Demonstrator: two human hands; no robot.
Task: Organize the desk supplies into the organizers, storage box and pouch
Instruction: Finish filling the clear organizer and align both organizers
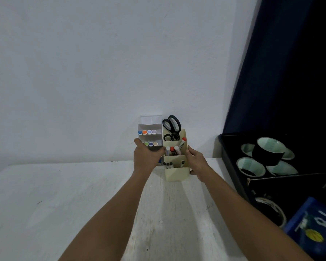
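Two tiered organizers stand side by side against the wall at the back of the white table. The white organizer (151, 123) holds rows of markers with coloured caps (147, 132). My left hand (146, 157) grips its front left part. The cream organizer (176, 173) carries black scissors (172, 129), several pens and markers (174, 150). My right hand (197, 161) clasps its right side. At the right, a dark open storage box (231, 166) contains several tape rolls, one of them black (267, 153).
A blue pouch or packet (314, 228) with a yellow mark lies at the lower right, next to another tape roll (271, 210) in the box. The white table (64, 204) spreads left and toward me. The box's dark lid (280, 63) rises at the right.
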